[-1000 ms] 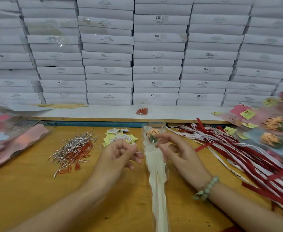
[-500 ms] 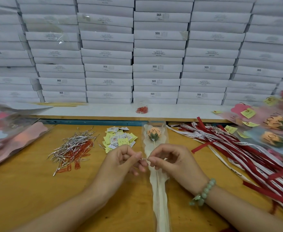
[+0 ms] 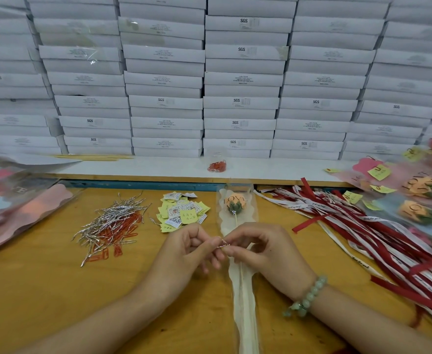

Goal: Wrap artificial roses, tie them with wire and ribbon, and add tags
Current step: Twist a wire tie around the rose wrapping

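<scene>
An orange artificial rose [image 3: 235,203] in a clear and cream sleeve [image 3: 245,302] lies lengthwise on the wooden table [image 3: 44,290], flower end away from me. My left hand [image 3: 184,254] and my right hand [image 3: 268,251] meet over the stem, both pinching a short wire tie [image 3: 222,243] at the sleeve's neck. Left of the rose lie a heap of silver and red wire ties [image 3: 110,223] and a small heap of yellow and white tags [image 3: 181,212]. Red and white ribbons [image 3: 362,231] spread to the right.
Finished wrapped roses [image 3: 419,198] pile up at the far right. Pink and clear wrapping sleeves [image 3: 18,203] lie at the left. A bag of red ties [image 3: 217,166] sits on a white ledge, behind which stacked white boxes [image 3: 240,80] form a wall.
The rose has moved from lifted to lying on the table. Both hands slid down from the flower head to the stem and came together on the wire tie.
</scene>
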`<act>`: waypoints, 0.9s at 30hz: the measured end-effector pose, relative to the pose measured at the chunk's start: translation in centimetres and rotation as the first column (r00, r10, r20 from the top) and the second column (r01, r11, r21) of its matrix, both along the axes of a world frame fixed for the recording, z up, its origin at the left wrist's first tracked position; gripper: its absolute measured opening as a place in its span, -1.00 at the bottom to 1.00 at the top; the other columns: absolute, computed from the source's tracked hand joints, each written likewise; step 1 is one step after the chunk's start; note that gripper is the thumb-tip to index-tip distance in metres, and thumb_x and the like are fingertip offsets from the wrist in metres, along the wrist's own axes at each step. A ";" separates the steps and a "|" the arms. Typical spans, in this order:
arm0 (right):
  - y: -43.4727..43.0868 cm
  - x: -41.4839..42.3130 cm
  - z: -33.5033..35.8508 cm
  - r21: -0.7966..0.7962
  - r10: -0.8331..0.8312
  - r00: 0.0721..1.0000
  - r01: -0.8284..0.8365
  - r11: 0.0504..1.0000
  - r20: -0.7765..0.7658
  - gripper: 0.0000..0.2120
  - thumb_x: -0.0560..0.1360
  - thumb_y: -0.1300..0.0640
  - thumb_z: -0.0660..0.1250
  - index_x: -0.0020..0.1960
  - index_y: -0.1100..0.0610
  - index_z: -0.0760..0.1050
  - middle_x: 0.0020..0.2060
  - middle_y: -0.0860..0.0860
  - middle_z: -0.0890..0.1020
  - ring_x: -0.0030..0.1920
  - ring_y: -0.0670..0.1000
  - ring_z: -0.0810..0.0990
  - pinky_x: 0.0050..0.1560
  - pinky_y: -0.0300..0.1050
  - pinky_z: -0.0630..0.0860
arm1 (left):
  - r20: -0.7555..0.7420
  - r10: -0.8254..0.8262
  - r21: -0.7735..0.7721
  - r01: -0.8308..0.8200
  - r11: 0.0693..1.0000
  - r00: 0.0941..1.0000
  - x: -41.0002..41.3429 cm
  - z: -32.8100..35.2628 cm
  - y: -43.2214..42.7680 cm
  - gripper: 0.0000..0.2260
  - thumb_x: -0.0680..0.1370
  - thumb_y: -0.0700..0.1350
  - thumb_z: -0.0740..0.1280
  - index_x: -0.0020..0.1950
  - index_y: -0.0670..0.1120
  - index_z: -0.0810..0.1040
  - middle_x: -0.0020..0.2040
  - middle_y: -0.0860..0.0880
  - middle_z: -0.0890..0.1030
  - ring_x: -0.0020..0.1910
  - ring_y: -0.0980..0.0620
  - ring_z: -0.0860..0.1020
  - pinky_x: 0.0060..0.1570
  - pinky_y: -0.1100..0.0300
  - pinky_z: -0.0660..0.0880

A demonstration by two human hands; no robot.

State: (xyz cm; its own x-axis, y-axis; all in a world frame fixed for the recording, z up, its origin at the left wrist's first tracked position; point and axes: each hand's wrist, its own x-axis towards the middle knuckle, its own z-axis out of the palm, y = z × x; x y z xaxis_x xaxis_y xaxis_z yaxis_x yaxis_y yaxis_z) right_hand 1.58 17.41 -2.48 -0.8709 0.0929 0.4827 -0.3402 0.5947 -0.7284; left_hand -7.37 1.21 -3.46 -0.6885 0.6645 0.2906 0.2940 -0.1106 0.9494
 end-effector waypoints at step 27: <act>0.7 -0.1 0.7 -0.487 -0.060 0.992 0.107 0.867 0.112 -0.88 0.57 0.25 0.26 -0.14 0.18 0.47 -0.33 0.03 0.64 -0.37 -0.09 0.56 -0.50 -0.26 0.43 | -0.099 0.067 -0.111 -0.078 0.991 0.993 0.1 0.0 -0.1 -0.71 0.51 0.07 0.29 -0.15 -0.16 0.53 -0.31 0.01 0.62 -0.39 0.13 0.51 -0.38 0.31 0.44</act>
